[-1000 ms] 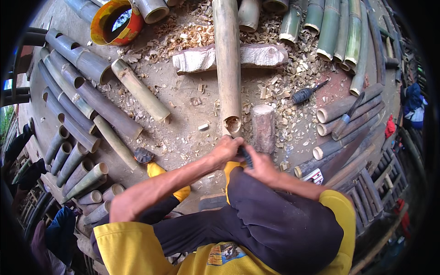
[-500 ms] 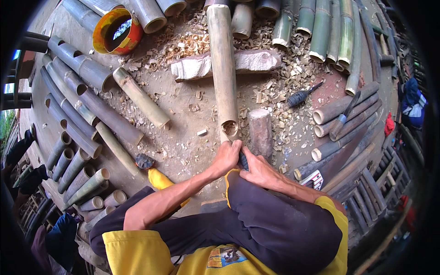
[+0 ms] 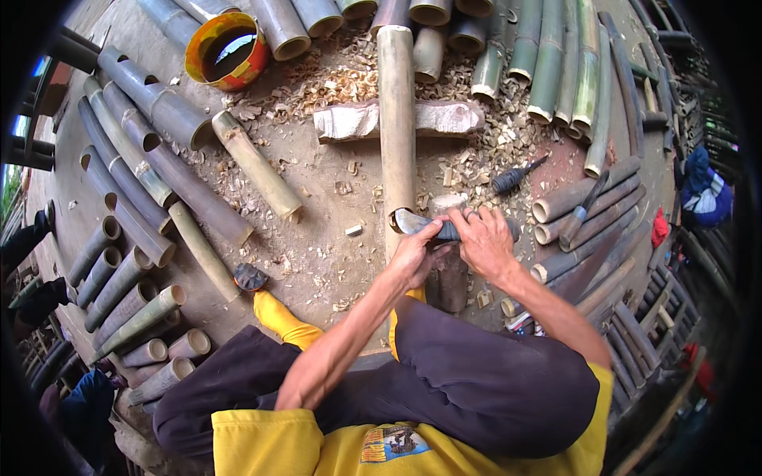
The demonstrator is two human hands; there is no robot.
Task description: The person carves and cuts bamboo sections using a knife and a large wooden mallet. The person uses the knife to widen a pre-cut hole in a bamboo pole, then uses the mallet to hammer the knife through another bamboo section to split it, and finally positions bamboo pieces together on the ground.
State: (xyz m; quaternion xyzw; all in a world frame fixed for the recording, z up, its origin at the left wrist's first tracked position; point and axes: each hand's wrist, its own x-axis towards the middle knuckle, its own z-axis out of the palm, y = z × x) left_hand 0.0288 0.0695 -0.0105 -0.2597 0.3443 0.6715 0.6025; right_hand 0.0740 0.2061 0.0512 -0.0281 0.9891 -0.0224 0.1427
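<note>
A pale bamboo tube [image 3: 397, 119] lies lengthwise in front of me, resting across a rough wooden block [image 3: 345, 124]. A hole is cut in its near end. At that hole sits the broad grey blade of a knife [image 3: 410, 223], its dark wrapped handle running off to the right. My right hand [image 3: 486, 242] is closed round the handle. Close to the blade, my left hand [image 3: 414, 255] grips the same knife, thumb on top. Part of the hole and the tube's near end are hidden by the blade and my left hand. Beneath my hands stands a short wooden post [image 3: 452, 282].
Wood shavings and chips [image 3: 468, 166] litter the ground around the block. A dark-handled pointed tool [image 3: 512, 180] lies on the right. Cut bamboo tubes [image 3: 182, 190] spread at left, with more [image 3: 548, 63] at back right. A yellow-red bowl of dark liquid [image 3: 228, 51] stands back left.
Both hands have moved up and right from the tube's near end. The knife has swung from pointing along the tube to lying crosswise, its blade now at the hole.
</note>
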